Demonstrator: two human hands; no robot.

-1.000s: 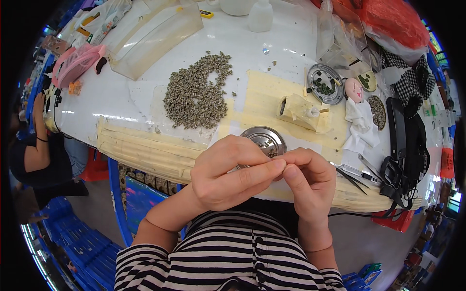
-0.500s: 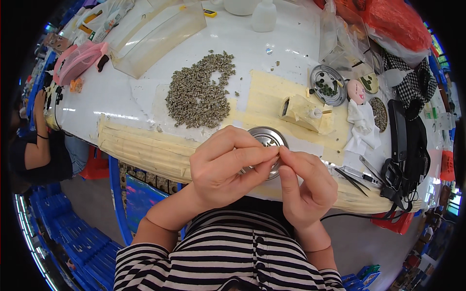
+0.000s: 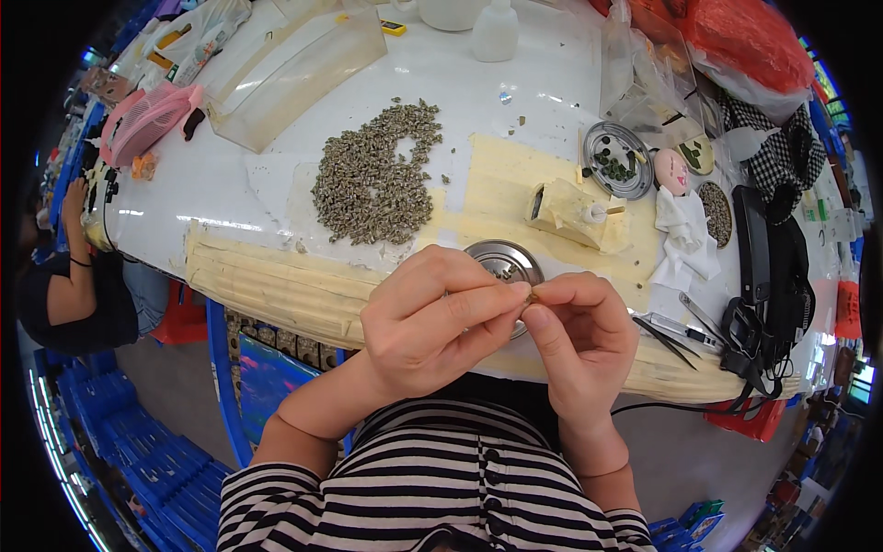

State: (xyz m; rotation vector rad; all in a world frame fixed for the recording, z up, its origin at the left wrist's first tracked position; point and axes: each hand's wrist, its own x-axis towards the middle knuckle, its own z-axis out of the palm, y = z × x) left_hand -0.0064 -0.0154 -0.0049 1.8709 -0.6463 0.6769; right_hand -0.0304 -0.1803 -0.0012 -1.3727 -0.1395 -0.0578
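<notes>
My left hand (image 3: 446, 308) and my right hand (image 3: 584, 345) meet fingertip to fingertip at the table's front edge. Between them is a tiny brassy metal part (image 3: 533, 297), pinched by the left fingers and touched by the right thumb and forefinger. Its exact kind is too small to make out. Just beyond the hands, and partly hidden by them, stands a round steel dish (image 3: 501, 250) with a few small metal parts in it. Further off to the left, a large pile of small metal parts (image 3: 372, 175) lies spread on the white table.
A tape-wrapped block (image 3: 561, 216) stands on yellow paper. To its right are a dish of dark green pieces (image 3: 618, 161), white tissue (image 3: 685, 235), tweezers (image 3: 667, 340) and a black strap (image 3: 759, 267). A clear plastic tray (image 3: 294, 74) and white bottle (image 3: 497, 32) stand farther back. Another person's arm (image 3: 74, 267) shows at far left.
My right thumb and forefinger have shifted and parted slightly, so the tiny part now shows between the fingertips. My left hand has hardly moved.
</notes>
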